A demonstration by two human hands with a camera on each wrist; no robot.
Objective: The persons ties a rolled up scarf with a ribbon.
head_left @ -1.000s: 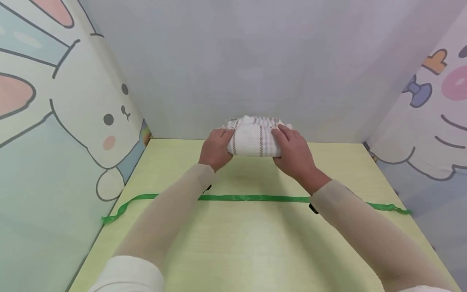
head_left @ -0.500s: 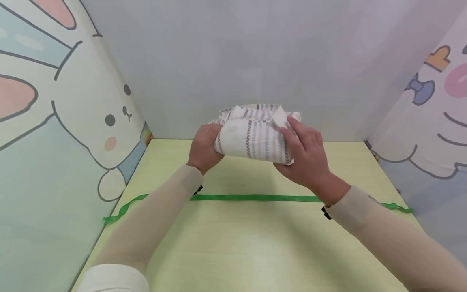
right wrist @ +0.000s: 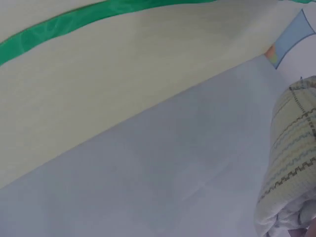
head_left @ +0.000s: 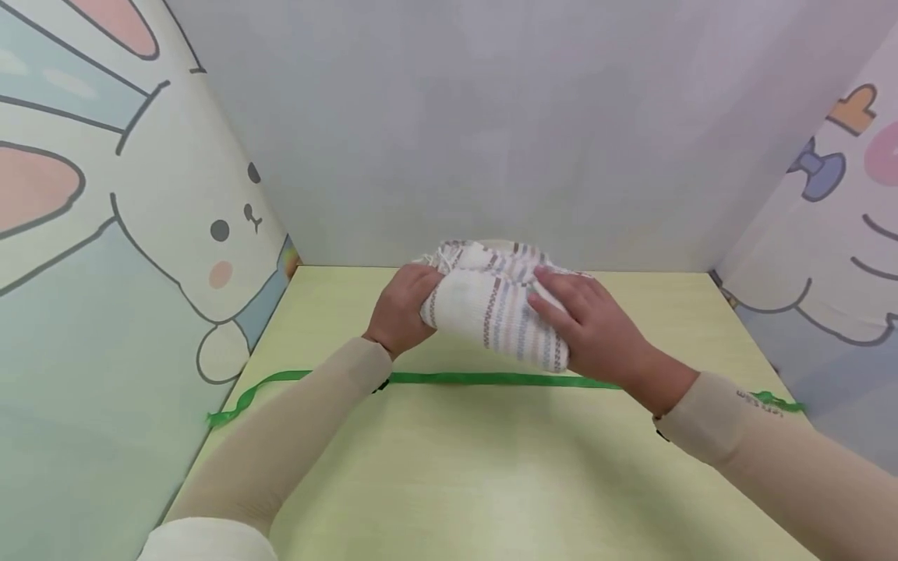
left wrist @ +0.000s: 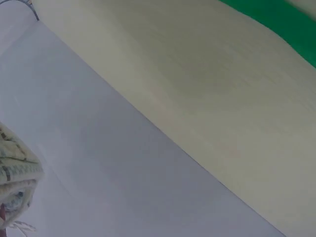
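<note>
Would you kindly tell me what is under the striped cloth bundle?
Below the raised bundle is the table, with a green ribbon across it. In the head view, the bundle's underside and part of the table are hidden.

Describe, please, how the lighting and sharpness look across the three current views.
Head view: soft shadows and a pale glare on the table, the striped cloth fairly clear; left wrist view: dimmer, the cloth soft and cut off at the left edge; right wrist view: also dim, the cloth's stripes readable.
</note>
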